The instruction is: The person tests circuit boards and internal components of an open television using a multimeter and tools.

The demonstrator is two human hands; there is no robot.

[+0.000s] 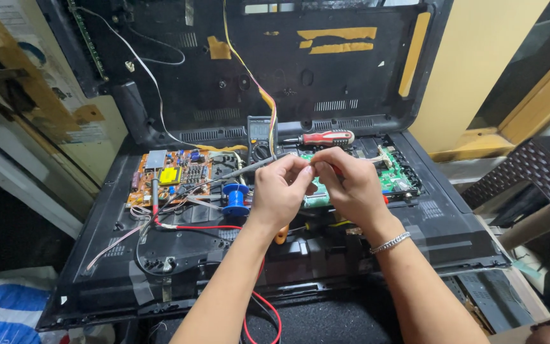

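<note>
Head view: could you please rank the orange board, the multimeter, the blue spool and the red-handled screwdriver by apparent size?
1. Orange board
2. Multimeter and screwdriver: look alike in size, so unranked; the multimeter is partly hidden by a wire.
3. Blue spool

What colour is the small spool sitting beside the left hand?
Blue, a plastic spool on the opened panel; head view shows it.

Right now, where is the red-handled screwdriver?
In the head view, the red-handled screwdriver lies on the opened black chassis, just right of the multimeter and above the green circuit board, beyond both hands.
</note>
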